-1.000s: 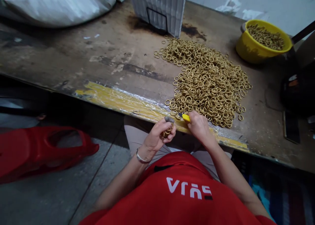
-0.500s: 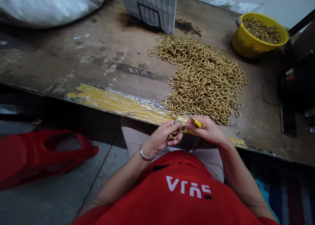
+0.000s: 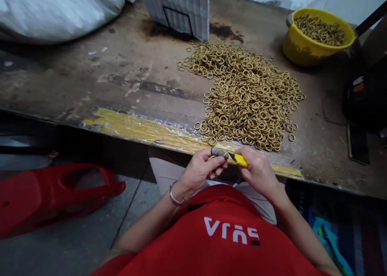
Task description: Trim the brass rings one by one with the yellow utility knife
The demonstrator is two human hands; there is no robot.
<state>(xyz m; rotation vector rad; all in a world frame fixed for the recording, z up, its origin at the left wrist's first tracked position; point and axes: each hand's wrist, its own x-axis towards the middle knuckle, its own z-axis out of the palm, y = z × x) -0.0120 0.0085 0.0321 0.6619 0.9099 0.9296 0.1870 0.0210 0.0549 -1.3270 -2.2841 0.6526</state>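
Observation:
My left hand (image 3: 198,170) is closed at the table's front edge, pinching a brass-coloured ring (image 3: 226,155) between thumb and forefinger. A grey wrap (image 3: 218,152) covers that forefinger, and more rings are partly hidden by the curled fingers. Closed around a yellow-handled tool (image 3: 241,160), my right hand (image 3: 257,169) is just to the right. The tool's narrow dark tip points left at the pinched ring; it looks like a small knife, though its end is too small to make out. Beyond both hands lies a broad heap of similar rings (image 3: 248,98).
A yellow tub (image 3: 308,52) of rings stands at the back right. Also on the table (image 3: 145,70) are a grey ribbed panel (image 3: 178,10), a white sack (image 3: 60,14) and a phone (image 3: 358,144). A red plastic stool (image 3: 54,195) is on the floor at left.
My left forefinger and thumb have come up around a ring held at the fingertips. The tool in my right hand has turned from pointing up-left to lying across towards that ring.

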